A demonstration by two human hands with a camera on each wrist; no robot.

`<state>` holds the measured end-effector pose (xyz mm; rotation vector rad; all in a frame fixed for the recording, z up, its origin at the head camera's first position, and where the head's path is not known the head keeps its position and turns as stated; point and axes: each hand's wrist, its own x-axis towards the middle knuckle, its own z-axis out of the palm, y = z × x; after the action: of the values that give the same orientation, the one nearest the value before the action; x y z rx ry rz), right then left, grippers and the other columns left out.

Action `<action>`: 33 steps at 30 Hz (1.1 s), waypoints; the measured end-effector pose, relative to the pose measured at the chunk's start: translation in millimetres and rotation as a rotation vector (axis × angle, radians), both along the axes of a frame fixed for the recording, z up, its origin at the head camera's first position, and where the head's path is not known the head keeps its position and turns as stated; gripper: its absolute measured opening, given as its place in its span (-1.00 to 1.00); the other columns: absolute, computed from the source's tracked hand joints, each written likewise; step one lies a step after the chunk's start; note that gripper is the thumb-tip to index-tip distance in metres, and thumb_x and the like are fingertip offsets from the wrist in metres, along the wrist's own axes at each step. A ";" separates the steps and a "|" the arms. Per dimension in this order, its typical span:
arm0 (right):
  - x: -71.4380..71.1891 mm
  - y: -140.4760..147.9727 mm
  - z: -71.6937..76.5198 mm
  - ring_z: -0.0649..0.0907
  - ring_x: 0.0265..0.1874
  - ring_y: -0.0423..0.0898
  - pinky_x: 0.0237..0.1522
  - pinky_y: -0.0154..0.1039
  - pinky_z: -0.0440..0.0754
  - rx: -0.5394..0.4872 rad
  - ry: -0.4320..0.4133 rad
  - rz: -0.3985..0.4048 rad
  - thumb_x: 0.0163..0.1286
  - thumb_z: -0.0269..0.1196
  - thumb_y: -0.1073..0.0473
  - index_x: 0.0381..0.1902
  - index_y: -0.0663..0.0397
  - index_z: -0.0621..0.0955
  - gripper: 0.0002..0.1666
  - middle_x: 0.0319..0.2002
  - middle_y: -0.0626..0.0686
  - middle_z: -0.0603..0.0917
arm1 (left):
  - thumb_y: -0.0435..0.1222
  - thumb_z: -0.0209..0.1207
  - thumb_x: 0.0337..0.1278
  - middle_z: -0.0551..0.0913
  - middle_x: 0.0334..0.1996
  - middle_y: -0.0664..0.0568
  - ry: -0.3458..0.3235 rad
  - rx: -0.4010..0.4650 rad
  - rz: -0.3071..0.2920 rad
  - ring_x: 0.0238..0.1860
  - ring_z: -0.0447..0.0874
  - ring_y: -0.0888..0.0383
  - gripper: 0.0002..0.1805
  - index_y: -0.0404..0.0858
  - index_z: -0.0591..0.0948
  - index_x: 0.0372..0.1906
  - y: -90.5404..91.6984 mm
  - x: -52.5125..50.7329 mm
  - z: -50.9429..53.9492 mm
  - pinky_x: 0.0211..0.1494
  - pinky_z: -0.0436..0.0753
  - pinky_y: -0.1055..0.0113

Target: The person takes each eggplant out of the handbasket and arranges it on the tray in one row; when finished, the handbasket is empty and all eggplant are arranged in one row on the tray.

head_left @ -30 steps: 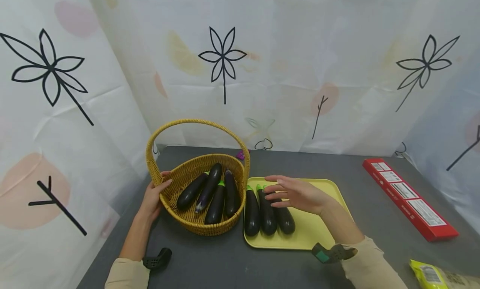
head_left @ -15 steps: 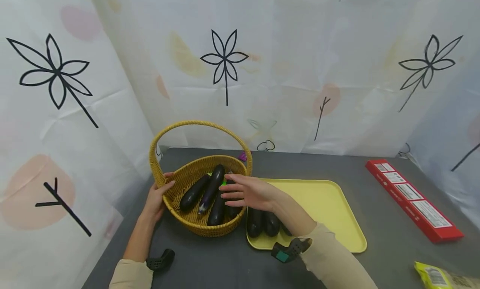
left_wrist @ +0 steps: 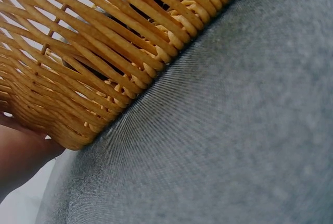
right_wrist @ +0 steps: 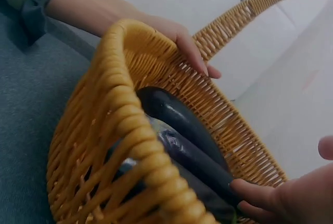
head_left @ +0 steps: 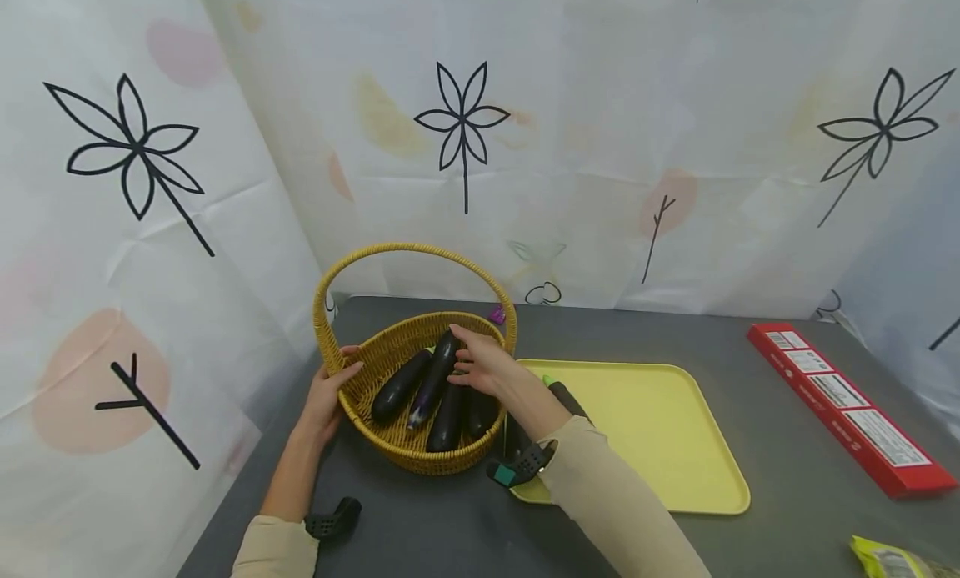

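A yellow wicker basket [head_left: 397, 454] with a tall arched handle holds several dark eggplants [head_left: 401, 386]. My left hand [head_left: 322, 407] grips its left rim, the thumb over the edge; in the left wrist view part of that hand [left_wrist: 23, 153] lies against the weave. My right hand [head_left: 491, 365] reaches over the right rim, fingers partly bent at the upper end of the middle eggplant [head_left: 435, 378]. In the right wrist view its fingertips touch an eggplant [right_wrist: 195, 156], while the thumb stands apart. Beside the basket, eggplants [head_left: 567, 399] on the yellow tray [head_left: 652, 436] are partly hidden by the right arm.
A long red box [head_left: 847, 407] lies at the right of the dark grey table [head_left: 420, 528]. A yellow packet [head_left: 888, 559] is cut off at the lower right corner. Behind the basket lies a small purple item [head_left: 497, 314]. Patterned white cloth [head_left: 585, 144] hangs behind.
My right hand has moved left from above the tray's eggplants to inside the basket, down onto the eggplants there. The left hand stays on the rim. The head view has shifted slightly.
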<state>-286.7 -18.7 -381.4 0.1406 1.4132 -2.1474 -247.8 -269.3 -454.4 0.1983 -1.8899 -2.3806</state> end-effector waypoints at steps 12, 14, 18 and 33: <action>-10.3 -9.7 -4.2 -0.01 0.37 0.38 0.19 0.22 0.26 0.003 -0.052 0.007 0.52 0.03 0.05 0.50 0.16 -0.16 -0.16 0.38 0.53 -0.20 | -0.30 0.11 0.35 0.41 0.00 0.11 0.005 0.002 -0.005 -0.05 0.46 0.17 -0.69 -0.16 0.41 0.13 3.0 -3.5 1.0 -0.03 0.45 0.32; -11.1 -11.8 -3.9 0.00 0.36 0.40 0.20 0.21 0.24 0.000 -0.061 0.033 0.52 0.02 0.04 0.50 0.16 -0.17 -0.15 0.38 0.53 -0.19 | -0.30 0.11 0.35 0.41 0.00 0.11 0.008 0.002 -0.003 -0.06 0.45 0.18 -0.70 -0.16 0.41 0.12 2.8 -3.6 0.8 -0.04 0.44 0.33; -10.9 -18.1 -4.7 0.01 0.34 0.45 0.20 0.24 0.22 0.002 -0.079 0.078 0.53 0.00 0.02 0.50 0.16 -0.21 -0.13 0.39 0.51 -0.22 | -0.30 0.10 0.35 0.39 0.02 0.11 0.009 -0.012 0.003 -0.05 0.44 0.19 -0.71 -0.15 0.42 0.11 2.4 -2.4 -0.1 -0.03 0.43 0.34; 0.8 -47.8 -6.2 -0.06 0.36 0.41 0.16 0.33 0.19 0.066 -0.104 0.015 0.47 0.10 0.16 0.50 0.18 -0.19 -0.09 0.41 0.47 -0.21 | -0.30 0.13 0.33 0.43 -0.01 0.11 0.002 -0.015 0.025 -0.07 0.45 0.18 -0.70 -0.17 0.43 0.11 -1.0 -0.7 0.3 -0.03 0.43 0.34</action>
<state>-285.8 -66.5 -387.6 0.2624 1.4215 -2.0515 -248.5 -270.3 -454.2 0.2170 -1.8927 -2.3485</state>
